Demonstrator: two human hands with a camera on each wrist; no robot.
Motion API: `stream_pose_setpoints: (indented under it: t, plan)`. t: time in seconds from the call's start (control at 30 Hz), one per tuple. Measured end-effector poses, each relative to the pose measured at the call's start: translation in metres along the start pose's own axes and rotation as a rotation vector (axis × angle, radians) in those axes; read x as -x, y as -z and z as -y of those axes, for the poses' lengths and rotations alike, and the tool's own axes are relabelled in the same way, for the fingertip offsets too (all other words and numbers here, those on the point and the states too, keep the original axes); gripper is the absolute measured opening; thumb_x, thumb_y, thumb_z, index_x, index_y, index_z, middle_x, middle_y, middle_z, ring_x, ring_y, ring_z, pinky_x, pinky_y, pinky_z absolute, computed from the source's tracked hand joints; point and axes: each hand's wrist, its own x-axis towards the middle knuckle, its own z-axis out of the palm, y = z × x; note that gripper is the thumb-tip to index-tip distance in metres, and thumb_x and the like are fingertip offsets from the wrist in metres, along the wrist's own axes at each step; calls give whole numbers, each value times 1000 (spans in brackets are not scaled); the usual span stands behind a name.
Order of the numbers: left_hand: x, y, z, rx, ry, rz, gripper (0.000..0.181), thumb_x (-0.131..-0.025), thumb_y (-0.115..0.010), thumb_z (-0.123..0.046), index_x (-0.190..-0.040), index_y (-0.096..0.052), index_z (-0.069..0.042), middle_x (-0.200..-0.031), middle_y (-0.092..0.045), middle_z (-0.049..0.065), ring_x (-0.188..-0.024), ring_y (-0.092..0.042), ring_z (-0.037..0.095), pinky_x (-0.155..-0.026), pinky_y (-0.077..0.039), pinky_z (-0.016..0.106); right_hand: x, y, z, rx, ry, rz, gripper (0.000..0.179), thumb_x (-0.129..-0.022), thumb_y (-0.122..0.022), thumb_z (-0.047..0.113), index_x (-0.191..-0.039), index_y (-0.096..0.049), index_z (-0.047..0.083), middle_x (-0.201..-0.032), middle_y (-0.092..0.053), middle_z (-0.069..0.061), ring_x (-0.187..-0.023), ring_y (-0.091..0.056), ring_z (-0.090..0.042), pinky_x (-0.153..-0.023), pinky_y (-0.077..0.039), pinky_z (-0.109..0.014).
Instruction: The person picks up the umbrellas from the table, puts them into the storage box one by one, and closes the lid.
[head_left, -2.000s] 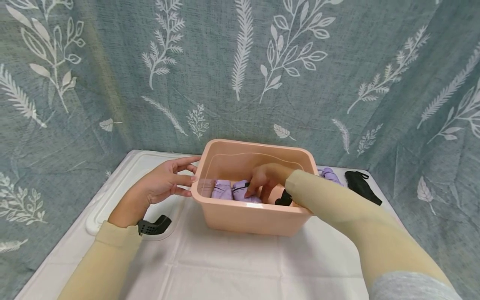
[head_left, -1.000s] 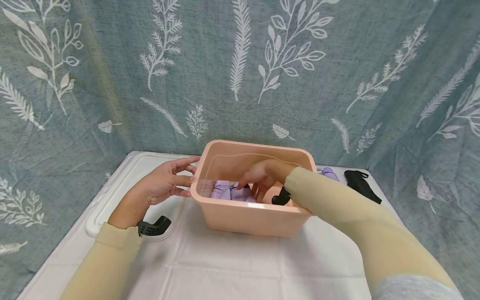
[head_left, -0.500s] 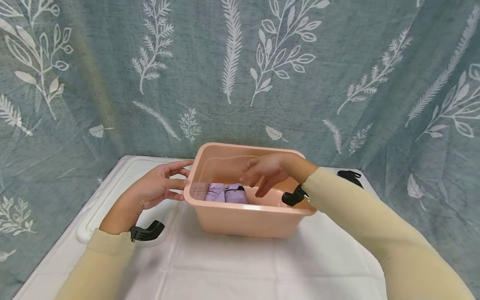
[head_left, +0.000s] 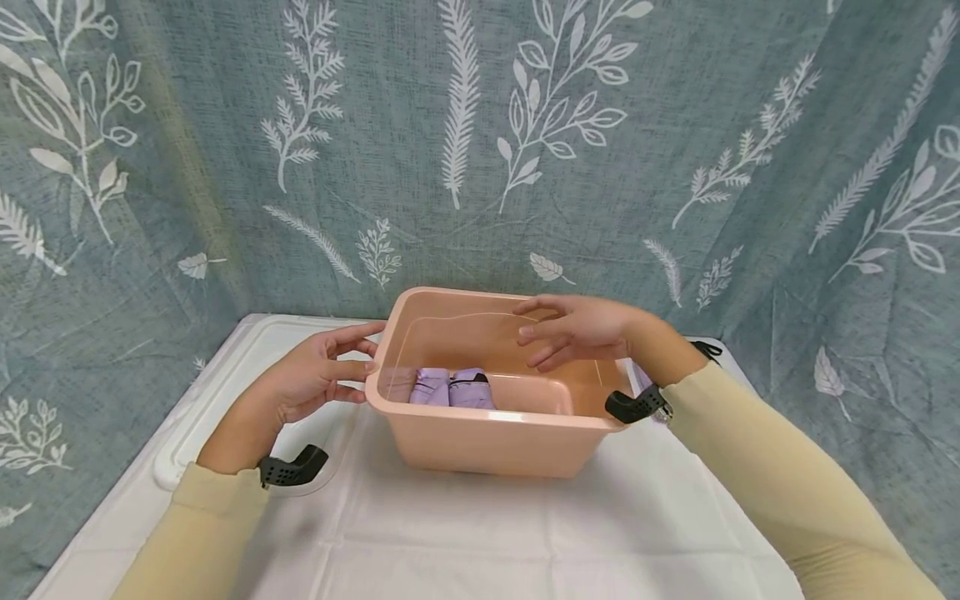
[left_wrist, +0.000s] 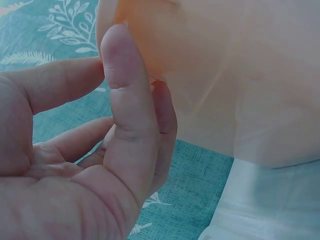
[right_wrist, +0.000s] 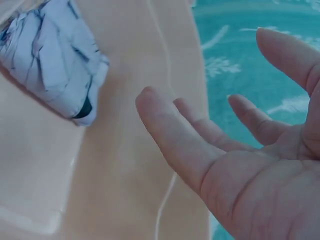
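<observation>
Left hand [head_left: 307,377]: fingertips touch left rim of bin [head_left: 495,442]; can't tell if gripping;
Right hand [head_left: 577,332]: released, fingers loose, above bin's right half;
Purple bundles [head_left: 431,387]: bin's left end; floor [head_left: 536,394] shows rightward

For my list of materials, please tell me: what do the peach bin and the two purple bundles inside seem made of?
The peach bin: probably moulded plastic, smooth and slightly glossy; light glints along its rounded rim.
The two purple bundles: likely thin, crinkled fabric, as their folds and wrinkles suggest; the exact fibre cannot be told.
</observation>
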Motion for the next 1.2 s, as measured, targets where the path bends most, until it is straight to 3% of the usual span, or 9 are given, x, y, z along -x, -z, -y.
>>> stream_pose_setpoints:
  t: [0.17,0.5,0.83,1.03,1.2]
  plan:
    - [-1,0,1,2,5,-4,76,-95,-71,-7,-161,-34,-13,-124,-51,6,-79,-69,13,-73,-64,30,18,4,-9,-39,114,-32,59,-107,-49,4,-161,-26,8,-149,-47,-22,-111,-70,-30,-108,-52,-52]
    - [1,-1,1,14,-30,-20,77,-96,-70,-7,-162,-31,-11,-126,-50,6,-82,-69,11,-70,-64,29,51,5,-33,-31,279,-150,55,-106,-56,12,-156,-33,6,-152,-44,-24,-121,-66,-33,-104,-56,-42]
    - [2,-2,4,32,-48,-19,76,-97,-69,-7,-162,-30,-10,-124,-52,5,-83,-70,11,-70,-64,28,88,8,-62,-105,453,-277,41,-108,-52,13,-148,-44,11,-141,-53,-13,-120,-69,-24,-105,-56,-37]
    - [1,-2,5,42,-50,-11,76,-98,-68,-6,-162,-29,-8,-123,-53,5,-84,-71,13,-70,-64,30,105,12,-89,-118,583,-328,42,-106,-51,2,-147,-46,7,-140,-56,-15,-122,-67,-27,-105,-54,-38]
    - [2,-3,5,52,-45,-4,74,-98,-68,-6,-162,-29,-6,-122,-52,3,-84,-70,12,-69,-64,29,116,16,-109,-117,639,-348,41,-107,-46,-1,-147,-46,5,-137,-59,-9,-120,-68,-21,-104,-55,-36]
